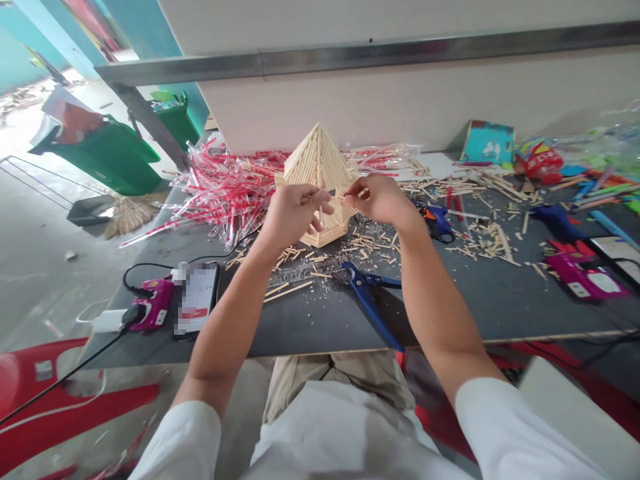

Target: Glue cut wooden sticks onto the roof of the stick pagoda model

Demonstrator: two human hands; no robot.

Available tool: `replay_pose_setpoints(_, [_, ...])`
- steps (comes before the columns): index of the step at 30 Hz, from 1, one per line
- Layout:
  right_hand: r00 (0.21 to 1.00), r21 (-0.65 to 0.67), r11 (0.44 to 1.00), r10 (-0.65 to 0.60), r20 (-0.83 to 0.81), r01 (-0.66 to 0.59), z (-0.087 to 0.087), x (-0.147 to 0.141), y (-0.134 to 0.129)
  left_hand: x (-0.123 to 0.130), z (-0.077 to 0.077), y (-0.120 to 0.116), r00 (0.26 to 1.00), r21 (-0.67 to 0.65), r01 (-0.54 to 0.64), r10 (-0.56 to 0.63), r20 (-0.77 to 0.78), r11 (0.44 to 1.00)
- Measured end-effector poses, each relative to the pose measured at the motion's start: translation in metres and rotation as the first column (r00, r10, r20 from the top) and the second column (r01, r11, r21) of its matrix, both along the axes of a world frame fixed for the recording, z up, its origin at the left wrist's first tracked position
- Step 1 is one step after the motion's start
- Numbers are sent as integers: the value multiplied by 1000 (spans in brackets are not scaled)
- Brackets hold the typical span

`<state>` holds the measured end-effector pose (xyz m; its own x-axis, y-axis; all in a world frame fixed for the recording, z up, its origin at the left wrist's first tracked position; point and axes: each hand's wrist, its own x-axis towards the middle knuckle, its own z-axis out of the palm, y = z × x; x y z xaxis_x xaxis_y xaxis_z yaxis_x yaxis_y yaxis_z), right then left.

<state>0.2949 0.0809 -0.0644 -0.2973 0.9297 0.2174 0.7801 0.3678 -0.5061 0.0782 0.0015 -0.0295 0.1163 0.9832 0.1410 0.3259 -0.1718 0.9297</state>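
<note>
A person's left hand [297, 210], fingers loosely spread, and right hand [383, 199], fingertips pinched together on anything too small to tell, flank a stick house [320, 163] on the table [300, 330], roof [334, 157] seemingly complete, midsection apparently unfinished, loose sticks [289, 292] unused.

Floor [35, 267] washed out toward upper left; soft shadows; edges stretched, blurry (phone screen [200, 297] pixelated).

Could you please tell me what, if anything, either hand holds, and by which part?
It cannot be told: the left hand and right hand are at the stick model, near its roof's lower edge, but any grip is unclear.
</note>
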Motion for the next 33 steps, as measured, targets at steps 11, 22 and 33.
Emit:
replay_pose_setpoints(11, [991, -109, 989, 113, 66, -105, 24, -6, -23, -55, 31, -18, 986, 112, -128, 138, -89, 986])
replay_pose_setpoints(22, [999, -19, 1000, -23, -34, 22, 27, -3, -25, -57, 19, -12, 982, -54, 48, -57, -177, 997])
replay_pose_setpoints(33, [966, 209, 976, -1, -260, 58, 36, -17, -36, -35, 11, -11, 811, 154, 6, 86, -578, 988])
